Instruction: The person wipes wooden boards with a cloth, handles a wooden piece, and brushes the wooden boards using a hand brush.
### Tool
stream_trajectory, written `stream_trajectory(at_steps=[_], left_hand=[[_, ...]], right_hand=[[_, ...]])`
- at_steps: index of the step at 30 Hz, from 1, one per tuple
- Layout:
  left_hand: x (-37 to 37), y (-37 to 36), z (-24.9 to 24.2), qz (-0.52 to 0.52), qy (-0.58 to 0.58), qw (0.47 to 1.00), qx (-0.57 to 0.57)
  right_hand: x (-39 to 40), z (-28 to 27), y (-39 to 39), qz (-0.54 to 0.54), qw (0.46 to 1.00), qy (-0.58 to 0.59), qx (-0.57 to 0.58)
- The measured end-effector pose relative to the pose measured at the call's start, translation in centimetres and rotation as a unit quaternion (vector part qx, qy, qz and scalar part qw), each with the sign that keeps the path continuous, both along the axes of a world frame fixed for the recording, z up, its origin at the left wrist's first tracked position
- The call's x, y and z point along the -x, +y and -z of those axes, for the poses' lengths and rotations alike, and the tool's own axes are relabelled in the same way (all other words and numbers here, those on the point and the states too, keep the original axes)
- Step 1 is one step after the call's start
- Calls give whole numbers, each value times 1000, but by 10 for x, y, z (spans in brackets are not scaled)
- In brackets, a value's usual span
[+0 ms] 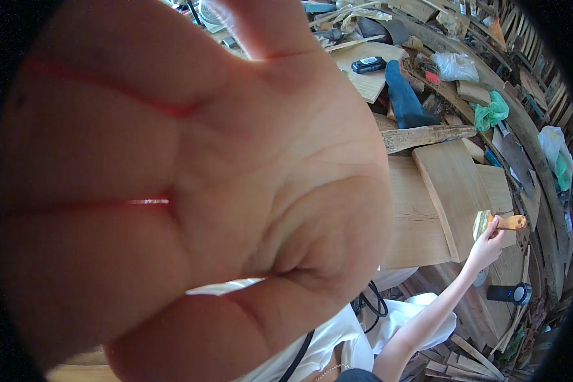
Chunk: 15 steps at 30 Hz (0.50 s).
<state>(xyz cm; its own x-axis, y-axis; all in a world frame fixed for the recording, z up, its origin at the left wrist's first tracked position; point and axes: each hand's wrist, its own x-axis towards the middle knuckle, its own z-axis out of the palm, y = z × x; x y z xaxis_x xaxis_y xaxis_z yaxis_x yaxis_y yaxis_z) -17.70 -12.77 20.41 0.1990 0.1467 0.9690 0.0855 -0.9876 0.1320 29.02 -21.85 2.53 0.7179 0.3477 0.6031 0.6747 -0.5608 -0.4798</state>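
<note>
My left hand (267, 165) is held up very close to the camera, palm toward it, and covers most of the left and middle of the view. Its fingers stretch out and hold nothing; their tips run out of sight. Further off on the right, my right hand (487, 247) grips a paintbrush (511, 223) by its wooden handle, with the pale bristles pointing left. This brush is over the edge of the wooden boards (458, 197). White cloth (344, 337) and a black cable (379, 305) show below.
A dark cylinder (509, 293) with a round end lies below the brush. Farther up are a small black device (368, 64), a long blue piece (406, 95), a rough wood strip (426, 136), a green plastic bag (491, 111) and a clear bag (457, 66). Wood scraps surround them.
</note>
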Motion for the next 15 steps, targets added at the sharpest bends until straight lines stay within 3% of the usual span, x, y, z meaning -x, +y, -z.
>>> stream_trajectory(at_steps=[5, 8, 13, 15], left_hand=[[-21, 9, 2, 46, -26, 999, 1], [-61, 29, 8, 124, -54, 991, 16], [-193, 64, 32, 313, -84, 941, 96], [-253, 67, 55, 355, -55, 921, 150]], right_hand=[[-3, 4, 0, 34, 999, -5, 28], [-3, 7, 0, 25, 1000, 3, -2], [9, -2, -9, -18, 999, 30, -22], [1, 6, -11, -79, 991, 90, -61]])
